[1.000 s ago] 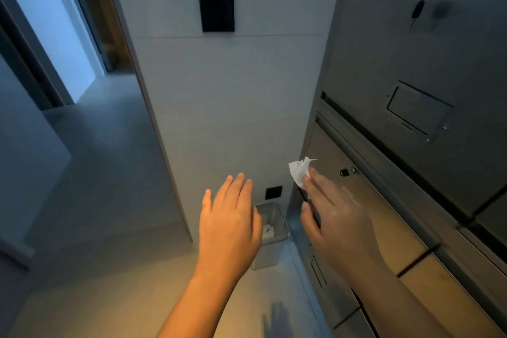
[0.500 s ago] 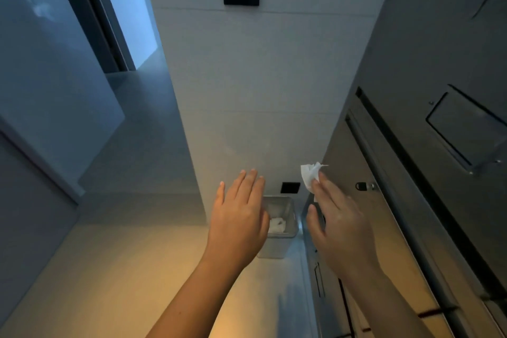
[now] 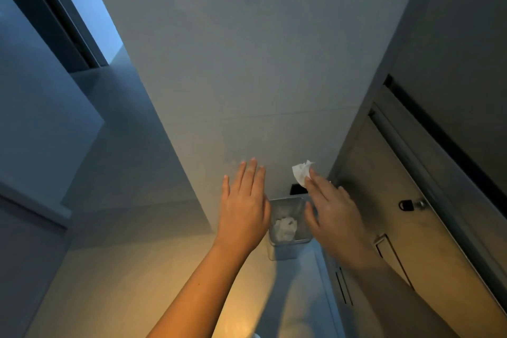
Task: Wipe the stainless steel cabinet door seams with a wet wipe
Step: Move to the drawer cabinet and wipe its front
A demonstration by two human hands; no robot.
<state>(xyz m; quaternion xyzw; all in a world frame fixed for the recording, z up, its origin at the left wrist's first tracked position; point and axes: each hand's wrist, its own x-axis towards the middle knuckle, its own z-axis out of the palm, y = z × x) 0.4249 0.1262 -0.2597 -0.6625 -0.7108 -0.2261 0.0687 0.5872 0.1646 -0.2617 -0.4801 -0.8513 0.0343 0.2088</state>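
My left hand (image 3: pixel 244 206) hovers flat with its fingers spread and holds nothing. Beside it my right hand (image 3: pixel 336 217) reaches forward, and the wipe (image 3: pixel 301 173) seems nipped between its fingertips, thumb apart. The bin (image 3: pixel 285 251) sits below them. The wipe is near the door (image 3: pixel 384 173) edge but not clearly touching it. I'd bunch it over one fingertip, press into the seam (image 3: pixel 395 134), and drag along steadily.
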